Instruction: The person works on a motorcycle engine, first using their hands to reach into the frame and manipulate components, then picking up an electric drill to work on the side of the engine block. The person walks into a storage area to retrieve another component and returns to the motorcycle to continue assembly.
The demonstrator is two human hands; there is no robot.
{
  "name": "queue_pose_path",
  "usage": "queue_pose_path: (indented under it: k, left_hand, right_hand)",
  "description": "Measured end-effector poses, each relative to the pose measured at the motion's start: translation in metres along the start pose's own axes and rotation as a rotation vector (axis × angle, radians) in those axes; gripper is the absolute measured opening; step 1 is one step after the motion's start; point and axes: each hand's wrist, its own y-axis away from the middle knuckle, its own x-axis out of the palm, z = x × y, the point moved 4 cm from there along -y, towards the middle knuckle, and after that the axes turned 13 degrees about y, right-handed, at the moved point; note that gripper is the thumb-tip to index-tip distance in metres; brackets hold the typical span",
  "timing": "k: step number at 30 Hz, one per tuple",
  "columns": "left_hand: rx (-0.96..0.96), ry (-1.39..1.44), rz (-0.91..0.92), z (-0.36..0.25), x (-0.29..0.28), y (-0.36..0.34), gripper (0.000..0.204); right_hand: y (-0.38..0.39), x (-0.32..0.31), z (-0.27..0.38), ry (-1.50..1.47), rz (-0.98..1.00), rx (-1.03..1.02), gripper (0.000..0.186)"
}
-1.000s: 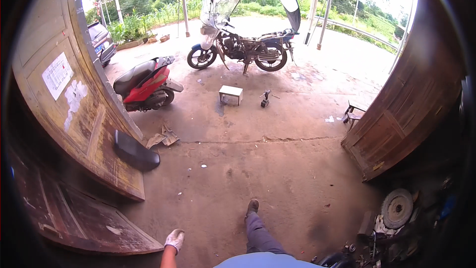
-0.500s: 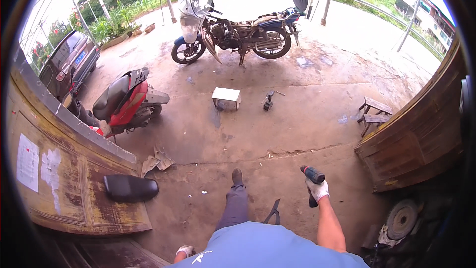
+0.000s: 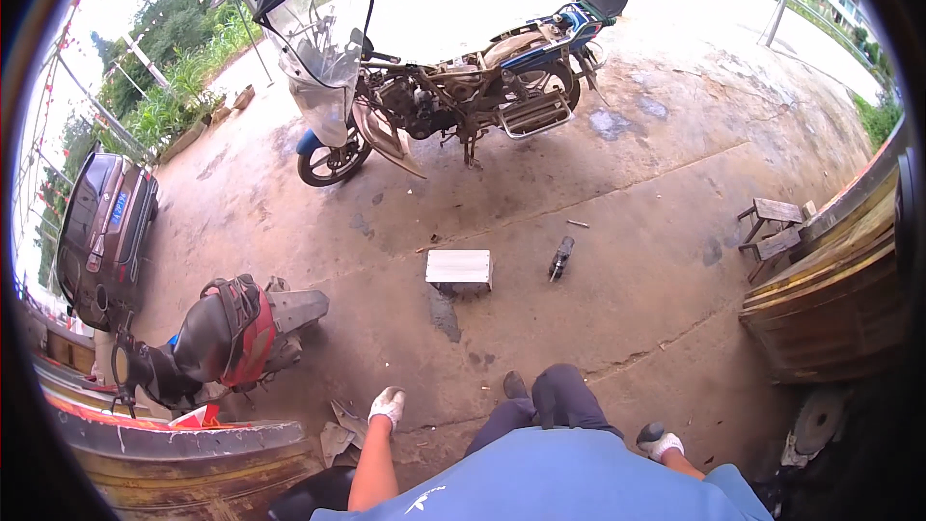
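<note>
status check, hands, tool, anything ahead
Left gloved hand, nothing visible in it. Right gloved hand gripping dark tool. White-topped stool ahead, short of motorcycle.

Matt cloth gloves [image 3: 389, 402] cover my hands [image 3: 662, 445]. At twelve o'clock, the motorcycle's [image 3: 417, 104] metal looks dull, its windshield [image 3: 323, 14] glossy clear plastic; at two, a door [image 3: 820, 328] of worn wood.

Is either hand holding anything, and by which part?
The right hand holds a dark object; the gripped part cannot be told. The left hand appears empty.
</note>
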Motion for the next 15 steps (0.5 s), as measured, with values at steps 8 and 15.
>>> queue_pose_path:
  k: [8,15]
  left_hand:
    - [0.075,-0.179,0.137,-0.294,-0.041,-0.241,0.036]
    - [0.230,-0.489,0.323,-0.511,-0.018,-0.462,0.039]
  right_hand:
    - [0.081,-0.146,0.186,-0.009,0.088,0.201,0.070]
    - [-0.209,-0.287,0.405,-0.103,0.108,0.033,0.062]
